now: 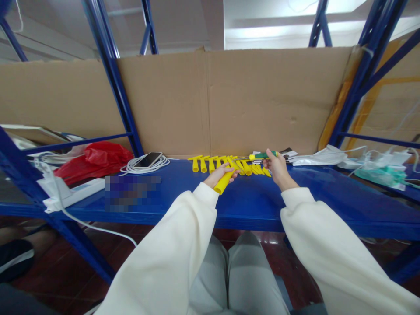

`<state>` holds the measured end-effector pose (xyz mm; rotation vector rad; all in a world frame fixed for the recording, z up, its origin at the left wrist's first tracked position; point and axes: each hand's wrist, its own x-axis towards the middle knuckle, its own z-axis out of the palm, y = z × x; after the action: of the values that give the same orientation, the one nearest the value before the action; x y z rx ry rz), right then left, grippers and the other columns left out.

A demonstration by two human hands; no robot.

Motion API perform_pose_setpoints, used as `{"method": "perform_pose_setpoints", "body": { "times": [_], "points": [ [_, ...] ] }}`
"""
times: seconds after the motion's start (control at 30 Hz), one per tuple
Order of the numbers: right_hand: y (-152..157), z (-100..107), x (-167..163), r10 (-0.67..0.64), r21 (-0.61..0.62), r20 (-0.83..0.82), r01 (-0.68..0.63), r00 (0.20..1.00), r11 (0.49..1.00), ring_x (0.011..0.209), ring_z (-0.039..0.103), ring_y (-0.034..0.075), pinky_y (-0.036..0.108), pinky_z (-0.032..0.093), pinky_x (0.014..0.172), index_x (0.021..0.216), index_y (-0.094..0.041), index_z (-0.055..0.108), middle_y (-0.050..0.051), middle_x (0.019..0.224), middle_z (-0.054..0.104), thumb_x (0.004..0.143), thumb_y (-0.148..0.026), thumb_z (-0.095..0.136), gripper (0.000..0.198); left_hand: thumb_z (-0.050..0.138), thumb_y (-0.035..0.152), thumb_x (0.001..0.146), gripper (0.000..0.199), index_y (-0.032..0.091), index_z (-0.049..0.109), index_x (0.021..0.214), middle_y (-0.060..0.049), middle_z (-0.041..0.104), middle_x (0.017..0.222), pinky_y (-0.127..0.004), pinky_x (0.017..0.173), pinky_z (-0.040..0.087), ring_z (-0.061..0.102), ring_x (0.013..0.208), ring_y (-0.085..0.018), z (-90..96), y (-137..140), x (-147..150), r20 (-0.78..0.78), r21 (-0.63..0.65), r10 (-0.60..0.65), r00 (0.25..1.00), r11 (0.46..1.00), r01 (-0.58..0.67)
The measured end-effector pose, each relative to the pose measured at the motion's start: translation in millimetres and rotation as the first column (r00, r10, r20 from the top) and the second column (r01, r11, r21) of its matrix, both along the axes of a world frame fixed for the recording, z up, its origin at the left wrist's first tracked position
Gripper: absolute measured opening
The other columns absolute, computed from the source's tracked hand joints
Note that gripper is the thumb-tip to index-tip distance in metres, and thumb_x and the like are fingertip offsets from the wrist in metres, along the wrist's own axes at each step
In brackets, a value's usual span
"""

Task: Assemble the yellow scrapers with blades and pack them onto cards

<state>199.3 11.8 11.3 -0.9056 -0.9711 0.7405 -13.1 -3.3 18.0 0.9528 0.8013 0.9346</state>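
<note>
My left hand [216, 174] is closed around a yellow plastic piece with a hollow tube-shaped handle [223, 183], its round end pointing towards me. In my right hand [277, 168] is a screwdriver [259, 155] with a green and yellow handle. Its thin shaft points left, towards the upper end of the held piece; whether the tip touches it I cannot tell. Behind my hands, several similar yellow T-shaped pieces [203, 165] stand in a row along the cardboard. Smaller flat yellow pieces [259, 169] lie between that row and my right hand.
Everything lies on a blue metal shelf [187, 192] backed by cardboard [262, 100]. To the left are a phone [151, 159] on a coiled white cable [133, 166] and a red plastic bag [101, 158]. White plastic wrapping [320, 156] lies right; blue posts [113, 78] frame the space.
</note>
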Motion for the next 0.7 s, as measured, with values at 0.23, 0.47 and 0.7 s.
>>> {"method": "perform_pose_setpoints", "body": {
  "times": [0.23,0.47,0.7],
  "points": [
    [-3,2,-3,0.027,0.003,-0.035,-0.027,0.999,1.0,0.041,0.044,0.007,0.014,0.034,0.036,0.068,-0.023,0.044,-0.006,0.047,0.051,0.079,-0.042,0.076,0.039,0.052,0.002,0.09,0.061,0.022,0.04,0.147,-0.011,0.071,0.104,-0.015,0.044,0.045,0.061,0.053,-0.008,-2.9,5,0,-0.008,-0.002,-0.004,1.0,1.0,0.004],
    [1,-1,-1,0.038,0.005,-0.014,-0.037,0.999,0.999,0.04,0.044,0.007,0.015,0.035,0.035,0.069,-0.023,0.043,-0.006,0.049,0.05,0.077,-0.043,0.079,0.042,0.056,0.003,0.089,0.063,0.024,0.041,0.146,-0.009,0.072,0.1,-0.013,0.042,0.042,0.06,0.052,-0.007,-4.7,8,-1,0.012,0.002,-0.04,0.999,0.999,0.04],
    [-1,1,-1,0.025,-0.026,-0.008,-0.025,1.0,0.999,0.037,0.041,0.007,0.015,0.033,0.032,0.071,-0.023,0.046,-0.007,0.047,0.052,0.077,-0.045,0.078,0.039,0.048,0.001,0.091,0.06,0.021,0.039,0.147,-0.008,0.073,0.094,-0.014,0.043,0.042,0.058,0.05,-0.007,0.1,-2,2,-0.044,0.022,0.001,0.999,1.0,0.0]
  ]
}}
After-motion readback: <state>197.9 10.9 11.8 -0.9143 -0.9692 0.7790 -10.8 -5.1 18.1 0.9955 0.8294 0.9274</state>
